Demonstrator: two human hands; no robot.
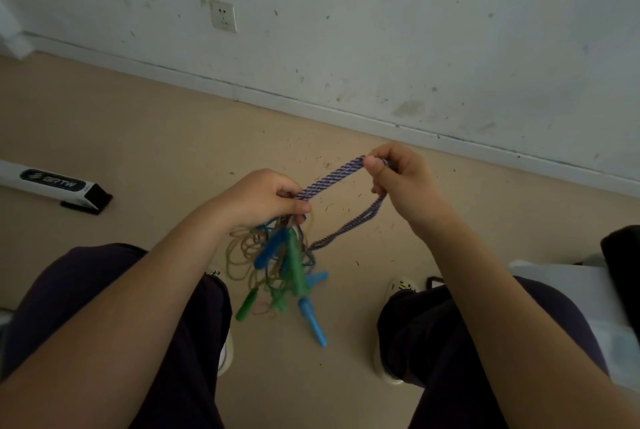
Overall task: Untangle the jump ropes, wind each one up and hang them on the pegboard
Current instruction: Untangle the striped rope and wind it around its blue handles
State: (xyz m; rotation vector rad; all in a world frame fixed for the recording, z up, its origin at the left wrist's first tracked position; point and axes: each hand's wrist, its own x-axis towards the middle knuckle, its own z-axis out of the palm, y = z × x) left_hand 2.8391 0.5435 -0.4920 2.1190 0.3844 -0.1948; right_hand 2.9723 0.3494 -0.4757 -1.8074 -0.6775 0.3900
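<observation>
Fingers of my left hand are curled tight around the top of the tangled bundle of jump ropes, thumb on top, with the purple braided rope coming out between thumb and forefinger. From there that rope runs up and to the right, taut, to my right hand, where I have it pinched between the thumb tip and the curled fingers. Past the pinch it passes behind the right hand, comes out below it and loops down and back toward the tangle, meeting it just under my left fist.

Everything else hangs below the left hand, between my knees and above the floor. I can make out thin yellowish rope in loose coils on the left side of the clump, green handles and blue handles pointing downward, and thin green cord wound among them. Which handle belongs to which rope I cannot tell.

My dark trouser legs and light shoes frame the bundle on both sides. On the floor to the far left lies a white and black bar with a label on it. A wall socket sits on the scuffed white wall ahead.
</observation>
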